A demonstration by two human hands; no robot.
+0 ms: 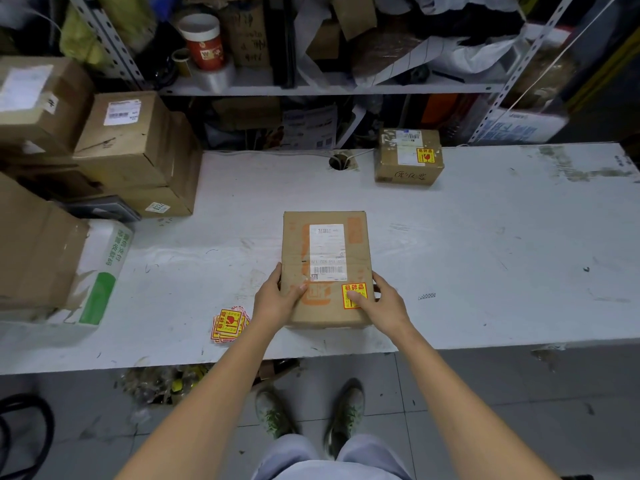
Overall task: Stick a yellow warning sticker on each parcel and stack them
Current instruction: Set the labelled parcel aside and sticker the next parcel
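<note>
Head view, starting at the bottom of the frame: a pair of shoes (346,407) stands on the grey tiled floor (485,410), and two bare forearms reach up from the lower edge toward the white table (485,254).

At the table's near edge, centre frame, lies a flat brown parcel (325,251) with a white shipping label on top. The left hand (277,299) grips the parcel's lower left edge, thumb laid on the top face and fingers wrapped down the side. The right hand (381,299) grips the lower right edge, its thumb pressing on a yellow warning sticker (355,289) stuck to the parcel's lower right corner, the fingers curled round the side.

Just left of the left wrist, a loose pile of spare stickers (229,323) rests on the table.

Further back, right of centre, a small parcel (408,157) sits alone at the table's far edge, bearing its own yellow label (425,156). A round cable hole (341,162) is just beside it on the left.

Stacked cardboard boxes (131,150) fill the left side of the frame.

Across the top runs a cluttered metal shelf (329,89) holding a red cup (204,41).
</note>
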